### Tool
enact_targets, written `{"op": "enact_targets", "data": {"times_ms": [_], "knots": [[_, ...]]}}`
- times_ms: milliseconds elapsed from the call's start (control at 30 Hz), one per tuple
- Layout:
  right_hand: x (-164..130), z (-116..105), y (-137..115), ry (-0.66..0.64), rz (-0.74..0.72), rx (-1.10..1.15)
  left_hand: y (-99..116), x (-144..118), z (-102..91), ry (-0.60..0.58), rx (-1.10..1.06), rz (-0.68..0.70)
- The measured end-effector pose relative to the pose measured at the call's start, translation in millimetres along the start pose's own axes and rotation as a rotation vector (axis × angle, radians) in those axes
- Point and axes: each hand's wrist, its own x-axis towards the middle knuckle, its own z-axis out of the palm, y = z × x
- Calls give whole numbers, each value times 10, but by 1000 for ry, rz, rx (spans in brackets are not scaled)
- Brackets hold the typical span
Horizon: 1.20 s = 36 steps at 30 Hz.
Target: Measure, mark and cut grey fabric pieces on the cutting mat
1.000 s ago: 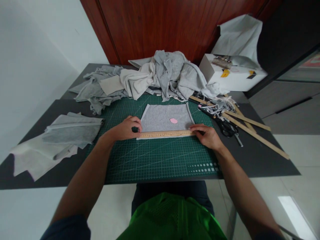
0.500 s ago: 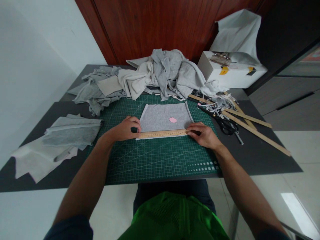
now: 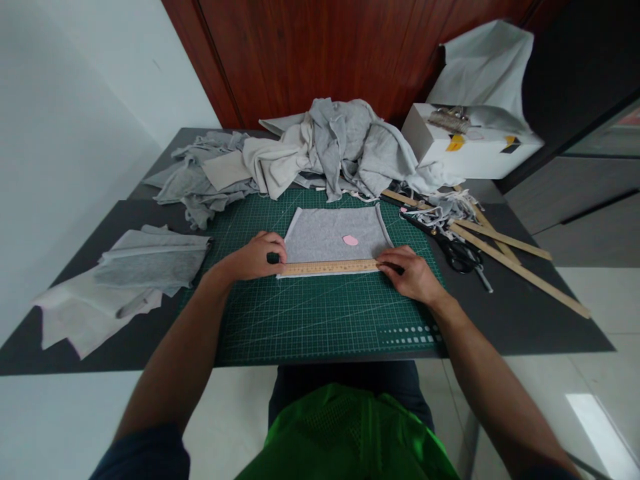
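A grey fabric piece (image 3: pixel 333 234) lies flat on the green cutting mat (image 3: pixel 320 313). A small pink chalk (image 3: pixel 351 240) rests on the fabric. A wooden ruler (image 3: pixel 327 268) lies along the fabric's near edge. My left hand (image 3: pixel 256 256) presses down on the ruler's left end, fingers curled. At the ruler's right end my right hand (image 3: pixel 409 269) lies flat, fingertips on the wood.
A heap of grey cloth (image 3: pixel 320 150) fills the back of the dark table (image 3: pixel 525 313). Folded grey pieces (image 3: pixel 145 263) lie at the left. Black scissors (image 3: pixel 455 250) and long wooden rulers (image 3: pixel 515 257) lie at the right, a white box (image 3: pixel 470 143) behind them.
My right hand has slid a little left along the ruler's end. The ruler and fabric stay in place; the view has shifted slightly.
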Motion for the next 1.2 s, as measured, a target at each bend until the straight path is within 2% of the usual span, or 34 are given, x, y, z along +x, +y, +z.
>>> {"op": "enact_targets", "data": {"times_ms": [1200], "knots": [[-21,69,61,30,-29,-23,31,-8,23,-3,23,-29]]}}
